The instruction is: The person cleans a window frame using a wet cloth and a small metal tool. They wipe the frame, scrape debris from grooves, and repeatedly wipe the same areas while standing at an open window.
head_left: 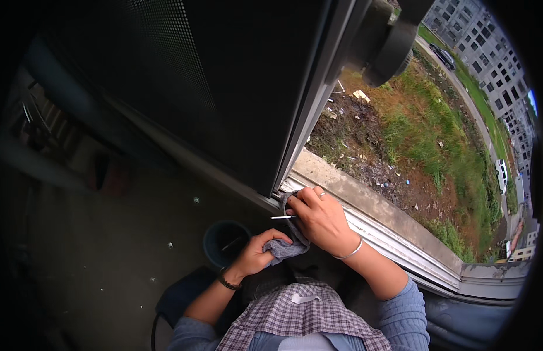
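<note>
My right hand (318, 219) is closed on a grey cloth (286, 251) and a thin metal tool (278, 217), at the lower corner of an open window sash (297, 120) beside the white sill track (382, 240). Lower and to the left, my left hand (259, 251) grips the hanging part of the same cloth. The fingertips of my right hand are partly hidden in the cloth.
A blue bucket (210, 245) stands on the grey floor (131, 234) at the lower left. A dark mesh screen (172, 52) fills the upper middle. Outside the opening are littered grassy ground (412, 128), a road with parked cars (501, 175) and concrete buildings (488, 58).
</note>
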Action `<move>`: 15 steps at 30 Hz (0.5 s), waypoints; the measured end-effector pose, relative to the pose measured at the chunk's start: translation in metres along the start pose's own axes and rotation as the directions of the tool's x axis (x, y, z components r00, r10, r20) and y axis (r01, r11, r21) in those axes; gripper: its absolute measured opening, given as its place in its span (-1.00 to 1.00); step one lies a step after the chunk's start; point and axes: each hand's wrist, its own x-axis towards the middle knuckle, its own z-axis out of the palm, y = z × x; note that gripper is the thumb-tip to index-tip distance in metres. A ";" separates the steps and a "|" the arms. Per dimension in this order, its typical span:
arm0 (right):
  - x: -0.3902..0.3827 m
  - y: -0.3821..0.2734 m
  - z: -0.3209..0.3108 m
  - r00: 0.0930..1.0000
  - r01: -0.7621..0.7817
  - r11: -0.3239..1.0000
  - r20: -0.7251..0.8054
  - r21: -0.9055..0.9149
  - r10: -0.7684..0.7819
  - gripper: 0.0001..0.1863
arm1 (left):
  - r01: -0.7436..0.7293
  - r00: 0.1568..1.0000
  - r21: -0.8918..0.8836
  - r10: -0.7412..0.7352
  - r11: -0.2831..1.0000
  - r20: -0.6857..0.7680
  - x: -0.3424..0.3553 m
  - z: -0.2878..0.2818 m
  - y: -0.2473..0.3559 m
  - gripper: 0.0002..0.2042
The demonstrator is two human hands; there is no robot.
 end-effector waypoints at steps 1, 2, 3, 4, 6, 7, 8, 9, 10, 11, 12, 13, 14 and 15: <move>-0.002 -0.002 -0.001 1.000 0.003 0.998 0.021 -0.065 -0.001 -0.81 | 0.004 1.000 -0.001 -0.004 1.000 0.015 0.001 0.000 -0.002 -0.68; -0.003 -0.007 0.000 1.000 0.018 0.990 0.017 -0.142 -0.015 -0.82 | 0.008 0.999 -0.001 -0.008 1.000 0.032 0.002 0.001 -0.004 -0.65; -0.003 -0.010 -0.002 0.999 0.013 0.982 0.053 -0.187 -0.003 -0.82 | -0.001 0.999 -0.008 0.001 1.000 0.043 0.003 0.001 -0.006 -0.64; -0.004 -0.014 -0.006 0.996 0.009 0.973 0.087 -0.232 0.012 -0.83 | -0.010 0.998 -0.015 0.011 1.000 0.056 0.004 0.002 -0.008 -0.64; -0.007 -0.019 -0.013 0.991 -0.018 0.961 0.125 -0.276 0.055 -0.83 | -0.007 0.996 0.002 0.007 1.000 0.092 0.005 0.003 -0.007 -0.63; -0.011 -0.020 -0.017 0.988 -0.043 0.960 0.130 -0.275 0.081 -0.83 | -0.012 0.994 -0.001 0.012 1.000 0.113 0.006 0.004 -0.005 -0.63; -0.015 -0.019 -0.020 0.985 -0.067 0.959 0.135 -0.275 0.107 -0.82 | -0.017 0.991 -0.005 0.018 1.000 0.133 0.007 0.005 -0.004 -0.64; -0.020 -0.018 -0.021 0.981 -0.093 0.953 0.139 -0.287 0.137 -0.82 | -0.025 0.988 -0.007 0.026 1.000 0.154 0.008 0.007 -0.002 -0.64; -0.025 -0.017 -0.023 0.976 -0.117 0.947 0.143 -0.299 0.166 -0.82 | -0.048 0.985 -0.004 0.048 0.999 0.165 0.007 0.009 -0.002 -0.64; -0.029 -0.015 -0.025 0.970 -0.140 0.940 0.147 -0.310 0.193 -0.81 | -0.055 0.984 0.006 0.053 0.998 0.172 0.006 0.009 -0.001 -0.63; -0.031 -0.009 -0.027 0.964 -0.208 0.951 0.119 -0.228 0.239 -0.86 | -0.067 0.981 0.021 0.062 0.998 0.183 0.007 0.008 0.001 -0.62; -0.032 -0.007 -0.026 0.962 -0.249 0.962 0.085 -0.108 0.259 -0.88 | -0.079 0.979 0.036 0.071 0.996 0.192 0.008 0.007 0.003 -0.60; -0.033 -0.006 -0.025 0.958 -0.281 0.960 0.056 0.016 0.280 -0.87 | -0.077 0.982 0.026 0.072 0.997 0.175 0.007 0.006 0.005 -0.61; -0.033 -0.006 -0.025 0.951 -0.307 0.941 0.031 0.140 0.306 -0.85 | -0.073 0.985 0.014 0.070 0.997 0.158 0.007 0.003 0.008 -0.61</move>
